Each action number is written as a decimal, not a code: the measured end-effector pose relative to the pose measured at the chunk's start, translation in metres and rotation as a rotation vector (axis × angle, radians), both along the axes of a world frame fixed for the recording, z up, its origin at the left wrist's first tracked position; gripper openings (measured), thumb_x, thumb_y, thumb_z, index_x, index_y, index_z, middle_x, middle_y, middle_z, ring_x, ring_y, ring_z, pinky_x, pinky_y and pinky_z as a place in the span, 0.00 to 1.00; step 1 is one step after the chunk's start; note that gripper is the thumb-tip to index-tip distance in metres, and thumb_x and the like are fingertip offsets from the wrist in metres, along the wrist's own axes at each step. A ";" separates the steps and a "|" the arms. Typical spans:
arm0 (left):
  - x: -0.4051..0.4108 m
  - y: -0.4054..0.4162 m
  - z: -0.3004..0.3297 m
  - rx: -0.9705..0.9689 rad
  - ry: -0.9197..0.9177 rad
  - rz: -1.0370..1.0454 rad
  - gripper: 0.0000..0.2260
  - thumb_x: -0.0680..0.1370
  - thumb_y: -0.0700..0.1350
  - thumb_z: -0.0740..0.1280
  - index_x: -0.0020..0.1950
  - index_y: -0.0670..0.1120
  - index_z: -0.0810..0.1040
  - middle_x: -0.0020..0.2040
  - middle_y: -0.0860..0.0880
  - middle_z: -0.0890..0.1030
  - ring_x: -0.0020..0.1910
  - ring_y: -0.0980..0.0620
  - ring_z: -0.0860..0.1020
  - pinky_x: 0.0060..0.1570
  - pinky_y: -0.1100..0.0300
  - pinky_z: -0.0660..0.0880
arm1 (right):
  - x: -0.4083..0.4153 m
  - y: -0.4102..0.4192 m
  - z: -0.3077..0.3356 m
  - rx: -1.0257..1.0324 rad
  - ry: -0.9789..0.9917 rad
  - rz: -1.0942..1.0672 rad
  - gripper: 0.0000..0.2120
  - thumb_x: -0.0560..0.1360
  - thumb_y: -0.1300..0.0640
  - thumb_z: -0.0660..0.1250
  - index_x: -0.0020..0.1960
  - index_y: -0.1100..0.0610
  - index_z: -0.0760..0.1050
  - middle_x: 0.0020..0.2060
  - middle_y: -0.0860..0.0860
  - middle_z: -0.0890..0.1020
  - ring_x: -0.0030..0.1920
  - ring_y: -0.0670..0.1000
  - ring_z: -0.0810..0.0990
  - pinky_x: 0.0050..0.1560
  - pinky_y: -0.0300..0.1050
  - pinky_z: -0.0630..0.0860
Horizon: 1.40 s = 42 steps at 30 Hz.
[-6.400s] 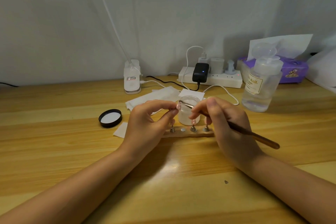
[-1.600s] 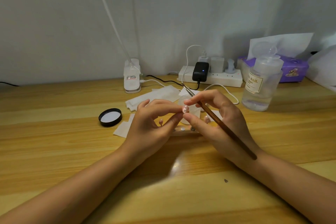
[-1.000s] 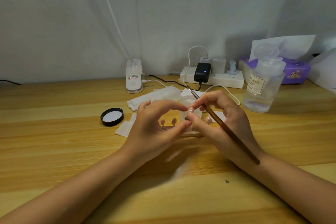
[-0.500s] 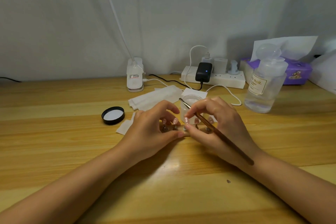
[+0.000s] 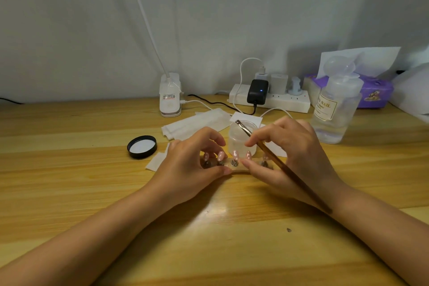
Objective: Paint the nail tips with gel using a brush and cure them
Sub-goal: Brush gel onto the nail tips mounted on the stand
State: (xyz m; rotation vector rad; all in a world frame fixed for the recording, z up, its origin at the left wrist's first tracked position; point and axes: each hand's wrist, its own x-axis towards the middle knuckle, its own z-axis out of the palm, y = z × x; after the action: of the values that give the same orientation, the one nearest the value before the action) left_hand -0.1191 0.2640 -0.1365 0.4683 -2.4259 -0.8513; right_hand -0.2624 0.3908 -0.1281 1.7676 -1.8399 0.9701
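Pink nail tips (image 5: 235, 154) stand on a wooden holder strip (image 5: 236, 170). Right hand (image 5: 292, 158) grips a brown brush (image 5: 278, 165); left hand (image 5: 188, 169) curls loosely, holding nothing.

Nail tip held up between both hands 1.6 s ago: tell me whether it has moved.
Yes. It has gone down from in front of the jar onto the holder strip, where the nail tip stands with the others.

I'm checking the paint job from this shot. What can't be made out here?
- Head view: the nail tips are too small to judge their gel coat.
- The holder strip is mostly hidden by the left hand and right hand.
- The brush bristles are too small to show any gel.
- The jar contents are unclear.
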 end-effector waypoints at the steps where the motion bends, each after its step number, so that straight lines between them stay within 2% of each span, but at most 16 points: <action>1: 0.000 0.000 0.000 0.001 -0.002 0.001 0.17 0.67 0.48 0.75 0.47 0.59 0.69 0.44 0.60 0.79 0.49 0.59 0.77 0.57 0.43 0.69 | -0.002 0.001 0.000 0.014 0.012 0.004 0.15 0.67 0.44 0.65 0.44 0.55 0.80 0.36 0.50 0.80 0.38 0.51 0.77 0.42 0.46 0.69; 9: 0.001 0.000 0.000 -0.005 -0.004 0.002 0.17 0.67 0.49 0.75 0.47 0.59 0.69 0.43 0.61 0.79 0.50 0.59 0.77 0.57 0.43 0.69 | -0.008 0.001 0.000 0.040 0.098 0.061 0.11 0.69 0.48 0.64 0.44 0.54 0.80 0.36 0.49 0.81 0.39 0.49 0.78 0.44 0.42 0.66; 17: 0.000 -0.001 -0.002 0.000 -0.017 0.002 0.17 0.68 0.51 0.74 0.49 0.61 0.68 0.45 0.63 0.78 0.51 0.62 0.75 0.59 0.44 0.68 | -0.008 0.000 -0.003 0.027 0.089 0.141 0.09 0.70 0.50 0.65 0.44 0.55 0.78 0.37 0.48 0.81 0.41 0.44 0.73 0.47 0.37 0.64; 19: 0.000 0.000 -0.002 -0.046 -0.009 -0.005 0.18 0.68 0.51 0.74 0.50 0.62 0.67 0.48 0.63 0.76 0.51 0.64 0.74 0.60 0.46 0.68 | -0.006 0.000 -0.003 -0.003 0.043 0.138 0.10 0.70 0.50 0.66 0.44 0.57 0.78 0.37 0.49 0.81 0.41 0.43 0.74 0.48 0.38 0.66; 21: 0.000 0.003 -0.001 -0.141 0.053 -0.002 0.20 0.67 0.55 0.74 0.52 0.62 0.67 0.52 0.64 0.72 0.52 0.65 0.71 0.59 0.52 0.65 | -0.004 0.001 -0.003 -0.048 -0.051 0.134 0.10 0.69 0.51 0.69 0.43 0.57 0.78 0.37 0.48 0.80 0.42 0.42 0.74 0.48 0.38 0.67; 23: 0.000 0.006 0.001 -0.256 0.142 0.012 0.20 0.65 0.59 0.72 0.52 0.58 0.70 0.52 0.61 0.72 0.51 0.63 0.71 0.54 0.58 0.63 | 0.001 0.000 -0.002 -0.085 -0.179 0.145 0.09 0.67 0.53 0.72 0.43 0.56 0.78 0.38 0.43 0.79 0.43 0.40 0.75 0.49 0.40 0.71; 26: -0.001 0.009 0.002 -0.379 0.230 0.032 0.17 0.67 0.60 0.67 0.48 0.49 0.78 0.49 0.54 0.78 0.51 0.58 0.72 0.51 0.57 0.63 | 0.010 0.000 0.000 -0.107 -0.335 0.189 0.11 0.66 0.52 0.72 0.45 0.55 0.77 0.41 0.39 0.78 0.45 0.40 0.77 0.47 0.45 0.76; 28: -0.001 0.010 0.002 -0.423 0.268 0.033 0.16 0.68 0.57 0.65 0.44 0.46 0.79 0.45 0.54 0.80 0.49 0.57 0.73 0.47 0.53 0.63 | 0.015 -0.001 0.001 -0.115 -0.371 0.219 0.12 0.67 0.49 0.71 0.46 0.54 0.76 0.42 0.40 0.78 0.45 0.40 0.77 0.48 0.39 0.76; 31: -0.003 0.011 0.000 -0.443 0.332 0.015 0.13 0.69 0.53 0.65 0.42 0.45 0.80 0.41 0.55 0.80 0.44 0.57 0.74 0.42 0.52 0.64 | 0.019 -0.002 0.000 -0.129 -0.387 0.221 0.12 0.67 0.53 0.72 0.47 0.57 0.76 0.41 0.41 0.78 0.45 0.40 0.77 0.47 0.30 0.73; 36: -0.005 0.010 0.000 -0.429 0.395 0.002 0.10 0.70 0.50 0.65 0.42 0.45 0.81 0.42 0.58 0.77 0.43 0.58 0.75 0.41 0.50 0.68 | 0.019 -0.002 -0.002 -0.138 -0.461 0.212 0.10 0.67 0.56 0.71 0.47 0.56 0.76 0.41 0.40 0.78 0.44 0.36 0.76 0.46 0.27 0.71; 39: -0.005 0.011 0.000 -0.415 0.417 -0.002 0.08 0.70 0.49 0.66 0.45 0.48 0.80 0.43 0.58 0.77 0.43 0.59 0.75 0.39 0.46 0.70 | 0.018 -0.002 -0.002 -0.153 -0.506 0.211 0.11 0.67 0.53 0.71 0.47 0.54 0.75 0.42 0.40 0.78 0.45 0.36 0.77 0.46 0.27 0.71; 42: -0.004 0.011 0.001 -0.324 0.428 0.002 0.06 0.71 0.49 0.66 0.46 0.53 0.77 0.43 0.61 0.78 0.44 0.60 0.76 0.42 0.47 0.69 | 0.015 -0.002 0.002 -0.171 -0.554 0.181 0.11 0.69 0.46 0.70 0.46 0.49 0.75 0.41 0.41 0.79 0.45 0.37 0.77 0.44 0.27 0.71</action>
State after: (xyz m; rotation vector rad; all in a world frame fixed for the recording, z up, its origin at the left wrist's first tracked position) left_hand -0.1235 0.2749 -0.1355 0.1450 -2.1059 -0.4802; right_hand -0.2470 0.3892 -0.1259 1.6920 -1.8403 1.7760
